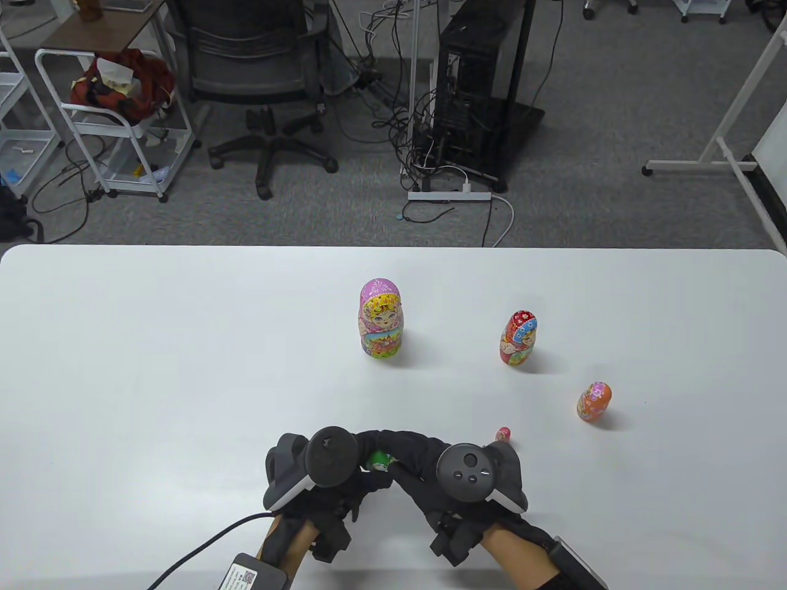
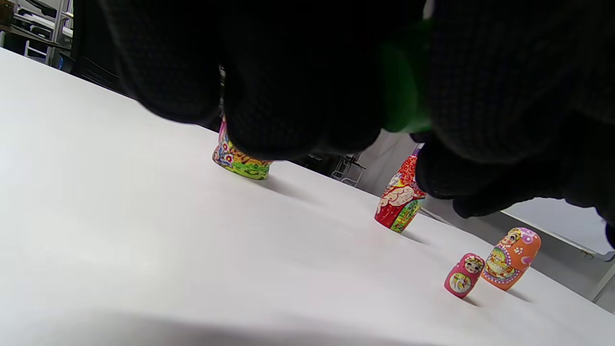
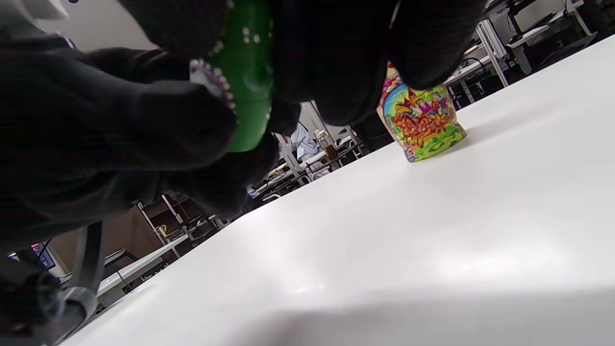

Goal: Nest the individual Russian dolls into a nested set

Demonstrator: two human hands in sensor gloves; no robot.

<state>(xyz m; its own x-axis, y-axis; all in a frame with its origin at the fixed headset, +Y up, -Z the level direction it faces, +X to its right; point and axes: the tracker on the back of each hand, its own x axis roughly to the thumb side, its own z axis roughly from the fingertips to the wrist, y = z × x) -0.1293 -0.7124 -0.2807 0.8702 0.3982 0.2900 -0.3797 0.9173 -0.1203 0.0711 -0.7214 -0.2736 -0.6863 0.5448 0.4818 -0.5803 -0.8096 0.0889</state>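
Left hand point(image 1: 320, 476) and right hand point(image 1: 458, 476) meet at the near table edge, raised off the surface; fingers of both curl inward, gripping a green doll point(image 1: 379, 460) between them; trackers face up.

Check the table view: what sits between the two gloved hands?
In the table view a small green doll sits between the left hand and right hand, gripped by both. Both wrist views show green between the gloved fingers.

Green doll point(image 1: 379, 460) w/ white dots; orange doll point(image 1: 594, 401); black gloves.
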